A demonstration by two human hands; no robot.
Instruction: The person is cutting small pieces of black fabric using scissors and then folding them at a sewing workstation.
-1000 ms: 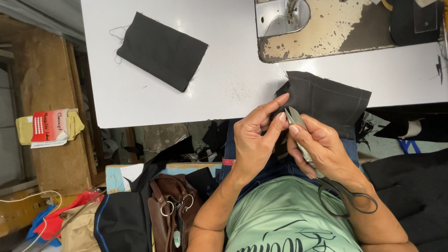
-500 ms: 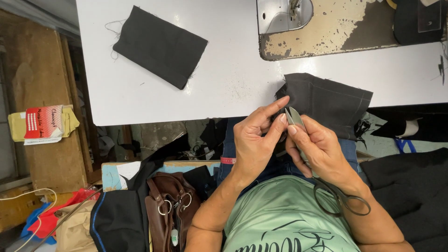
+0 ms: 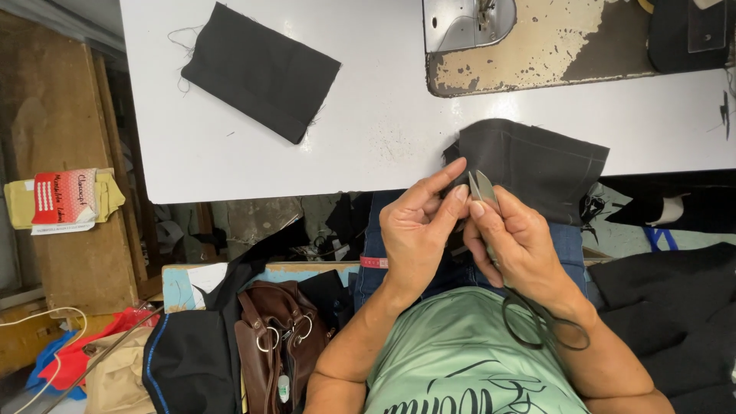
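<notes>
I am pinching the dark fabric piece [image 3: 529,165] in my left hand [image 3: 418,230]; my right hand [image 3: 517,245] is gripping scissors [image 3: 483,188] at its edge, trimming unfinished.

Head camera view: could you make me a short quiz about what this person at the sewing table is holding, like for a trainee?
1. True or false: the right hand grips the scissors with the blades pointing toward the table.
2. Which lies flat on the white table, away from both hands?
A. a red cloth
B. a black fabric rectangle
C. a brown bag
3. Fill in: the left hand pinches the edge of the dark stitched ____ beside the blade tips.

Key
1. True
2. B
3. fabric piece
</notes>
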